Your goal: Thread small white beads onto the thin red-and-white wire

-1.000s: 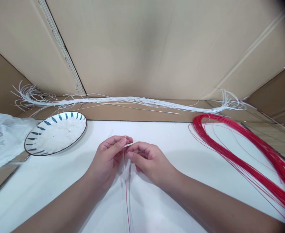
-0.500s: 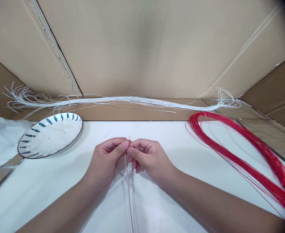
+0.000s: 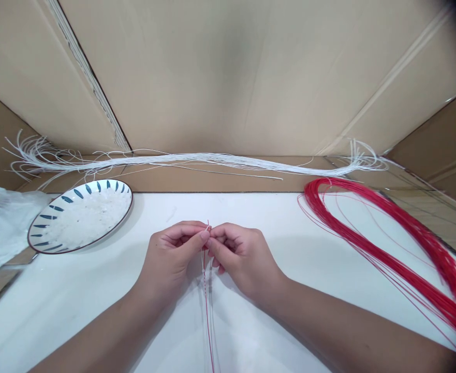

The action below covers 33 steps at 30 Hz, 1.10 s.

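Observation:
My left hand (image 3: 173, 254) and my right hand (image 3: 239, 254) meet fingertip to fingertip above the white table. Both are closed in a pinch on thin cords, a red cord (image 3: 208, 321) and a white cord (image 3: 203, 261). Short red and white ends poke out above the fingertips. Below the hands the cords hang toward the front edge of view, and one stretch looks twisted red and white together. Exactly how the cords cross between the fingertips is hidden by the thumbs.
An oval plate (image 3: 84, 215) with dark leaf marks and whitish bits stands at the left, beside a clear plastic bag (image 3: 2, 223). A bundle of white cords (image 3: 212, 160) lies along the back. A looped red cord bundle (image 3: 383, 254) lies at the right. Cardboard panels (image 3: 196, 77) rise behind.
Both hands stay together, with slight shifts of the fingers. The right hand's lower fingers have curled in a little, and the cord ends have tilted slightly right.

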Tool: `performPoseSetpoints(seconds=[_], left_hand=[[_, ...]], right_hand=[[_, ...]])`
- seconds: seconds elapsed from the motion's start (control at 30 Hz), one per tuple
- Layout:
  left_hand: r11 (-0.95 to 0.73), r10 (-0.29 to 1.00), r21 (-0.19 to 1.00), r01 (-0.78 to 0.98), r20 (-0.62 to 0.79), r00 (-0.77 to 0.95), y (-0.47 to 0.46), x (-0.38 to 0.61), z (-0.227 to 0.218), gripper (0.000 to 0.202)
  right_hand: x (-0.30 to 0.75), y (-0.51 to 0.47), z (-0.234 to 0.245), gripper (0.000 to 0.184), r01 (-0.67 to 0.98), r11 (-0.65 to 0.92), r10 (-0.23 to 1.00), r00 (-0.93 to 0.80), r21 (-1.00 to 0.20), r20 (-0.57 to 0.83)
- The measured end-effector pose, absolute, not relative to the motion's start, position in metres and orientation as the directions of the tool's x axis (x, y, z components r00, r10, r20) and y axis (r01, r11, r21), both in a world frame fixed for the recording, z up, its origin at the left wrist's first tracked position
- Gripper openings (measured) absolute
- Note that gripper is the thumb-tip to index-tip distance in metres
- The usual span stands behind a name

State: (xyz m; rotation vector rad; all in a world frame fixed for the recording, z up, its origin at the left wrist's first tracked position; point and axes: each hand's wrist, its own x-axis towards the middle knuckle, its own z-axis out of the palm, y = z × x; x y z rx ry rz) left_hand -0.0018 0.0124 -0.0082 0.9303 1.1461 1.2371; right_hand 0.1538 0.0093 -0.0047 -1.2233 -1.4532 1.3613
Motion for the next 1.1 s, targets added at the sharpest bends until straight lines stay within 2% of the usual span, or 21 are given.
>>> performPoseSetpoints(seconds=[0.07,0.17,0.27,0.4,0.5,0.6,0.73,0.83,0.97,1.1], left_hand=[[0.136,0.987,0.971,-0.195,-0.150,-0.054,0.012,-0.002,-0.007,0.011],[0.181,0.980,0.961,-0.211,-0.194,-0.045,0.013,0.000,-0.005,0.015],[0.279,0.960,0.931,-0.237,-0.275,0.052,0.015,0.000,-0.002,0.019],[0.358,0.931,0.911,-0.203,-0.333,0.148,0.014,-0.002,0.000,0.021],[0.337,0.937,0.930,-0.143,-0.317,0.148,0.011,-0.002,0.000,0.023],[0.274,0.955,0.962,-0.004,-0.272,0.116,0.009,-0.002,-0.001,0.025],[0.112,0.990,0.979,0.171,-0.125,0.066,0.008,-0.001,-0.001,0.023],[0.080,0.993,0.987,0.142,-0.091,0.069,0.009,0.000,0.000,0.024],[0.184,0.976,0.983,0.027,-0.186,0.117,0.010,0.001,-0.001,0.024],[0.106,0.992,0.982,0.157,-0.116,0.057,0.010,-0.002,-0.002,0.021]], right_hand=[[0.155,0.011,-0.004,0.015,0.167,0.008,0.973,-0.228,-0.986,-0.030],[0.158,0.017,-0.003,0.019,0.100,0.032,0.974,-0.225,-0.994,0.009],[0.163,0.025,-0.001,0.019,-0.010,0.014,0.986,-0.169,-1.000,0.016],[0.166,0.033,0.001,0.025,-0.043,-0.020,0.986,-0.166,-0.999,-0.012],[0.166,0.032,0.000,0.021,-0.043,-0.007,0.972,-0.237,-0.999,0.003],[0.166,0.029,-0.002,0.014,-0.036,0.027,0.959,-0.280,-0.999,0.036],[0.166,0.028,-0.002,0.009,-0.038,0.099,0.958,-0.268,-0.994,0.106],[0.164,0.027,-0.003,0.010,-0.111,0.106,0.950,-0.281,-0.988,0.134],[0.163,0.027,-0.005,0.012,-0.106,0.097,0.963,-0.240,-0.990,0.120],[0.163,0.027,-0.006,0.010,-0.030,0.122,0.974,-0.187,-0.992,0.125]])
